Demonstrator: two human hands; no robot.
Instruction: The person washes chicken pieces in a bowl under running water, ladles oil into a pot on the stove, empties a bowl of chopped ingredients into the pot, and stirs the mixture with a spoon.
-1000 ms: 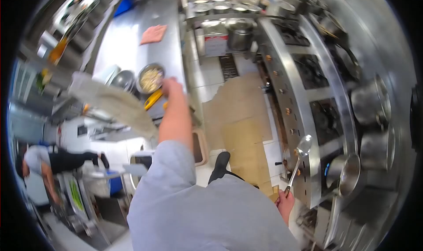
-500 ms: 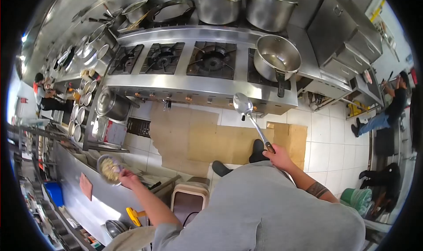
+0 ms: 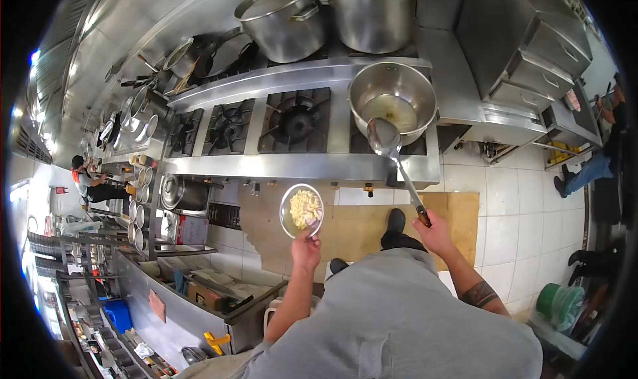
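My left hand (image 3: 306, 252) grips the rim of a small metal bowl (image 3: 285, 218), holding it above the floor in front of the stove. Pale yellowish chopped pieces (image 3: 306, 207) fill much of the bowl; their kind cannot be made out. My right hand (image 3: 433, 231) is closed round the dark handle of a large metal serving spoon (image 3: 407, 177). The spoon's head overlaps the near rim of a deep steel pot (image 3: 367, 103) on the rightmost burner. A little clear liquid seems to lie on the pot's bottom.
The stove (image 3: 279, 164) has several bare burners left of the pot. Two big stockpots (image 3: 375, 23) stand behind it. A metal counter (image 3: 193, 316) is at lower left. Cardboard (image 3: 352, 229) covers the floor. One person (image 3: 96, 186) stands far left, another (image 3: 596, 169) at the right.
My left hand has brought the bowl from over the left counter to the front of the stove. The spoon has moved up to the pot's near rim. My body is closer to the stove.
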